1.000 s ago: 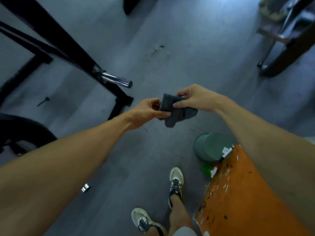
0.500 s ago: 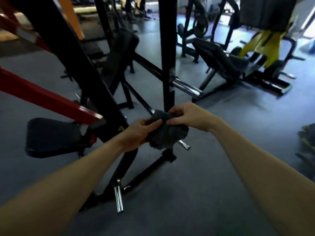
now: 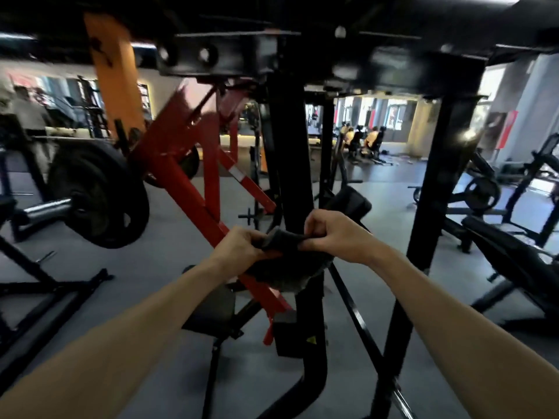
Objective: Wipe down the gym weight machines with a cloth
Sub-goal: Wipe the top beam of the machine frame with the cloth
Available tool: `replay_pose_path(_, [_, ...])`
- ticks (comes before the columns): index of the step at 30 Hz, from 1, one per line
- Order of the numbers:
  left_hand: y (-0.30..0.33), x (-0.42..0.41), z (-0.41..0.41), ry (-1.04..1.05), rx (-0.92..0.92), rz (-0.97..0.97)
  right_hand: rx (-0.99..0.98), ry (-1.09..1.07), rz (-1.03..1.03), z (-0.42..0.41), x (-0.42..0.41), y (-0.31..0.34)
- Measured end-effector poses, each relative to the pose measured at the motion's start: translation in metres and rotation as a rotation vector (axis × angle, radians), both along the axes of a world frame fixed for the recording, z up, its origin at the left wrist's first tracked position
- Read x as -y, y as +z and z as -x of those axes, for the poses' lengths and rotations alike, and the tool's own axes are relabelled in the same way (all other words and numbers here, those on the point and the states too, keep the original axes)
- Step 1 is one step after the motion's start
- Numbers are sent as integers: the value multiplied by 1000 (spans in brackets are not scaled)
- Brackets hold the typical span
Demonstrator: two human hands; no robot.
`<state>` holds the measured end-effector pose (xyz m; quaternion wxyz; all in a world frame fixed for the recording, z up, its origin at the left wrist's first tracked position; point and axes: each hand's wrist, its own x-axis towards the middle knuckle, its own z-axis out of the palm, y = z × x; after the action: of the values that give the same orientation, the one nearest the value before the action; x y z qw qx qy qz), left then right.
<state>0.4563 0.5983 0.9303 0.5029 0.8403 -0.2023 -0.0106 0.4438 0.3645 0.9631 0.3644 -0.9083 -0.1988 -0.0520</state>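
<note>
Nearest the camera, both hands held the cloth (image 3: 281,261) between them, in front of the black upright post (image 3: 292,176) that stood at the middle of the view. The left hand (image 3: 239,247) had its fingers curled round the cloth's left end, and the right hand (image 3: 335,237) pinched the right end with bent fingers, so that the dark grey fabric bunched between them and sagged below. The cloth touched no part of the machine, so wiping looked not yet begun here. Just left of the post a red angled arm (image 3: 193,201) ran down behind the hands toward a black seat pad (image 3: 211,303). Low on the post sat a small yellow warning triangle (image 3: 311,340); no writing on it could be read, and no brand showed anywhere. Farther left of the post hung a black weight plate (image 3: 99,195) on a chrome sleeve. A heavy black crossbeam (image 3: 302,55) ran above the post, close overhead. That seemed the main hazard: leaning in to wipe could bring the head against it, and a loosely bunched cloth could snag on the bolts or slip from the fingers. Far beyond the post to the right, more benches stood, blurred.
</note>
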Motion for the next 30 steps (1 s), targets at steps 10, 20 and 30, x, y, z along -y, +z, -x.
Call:
replay_pose_path(10, [95, -37, -16, 280, 360, 70, 430, 33, 137, -23, -47, 88])
replay_pose_path(20, [168, -78, -52, 260, 622, -20, 627, 1, 33, -45, -108, 147])
replay_pose_path(30, [203, -181, -141, 166, 820, -69, 842, -200, 217, -133, -225, 173])
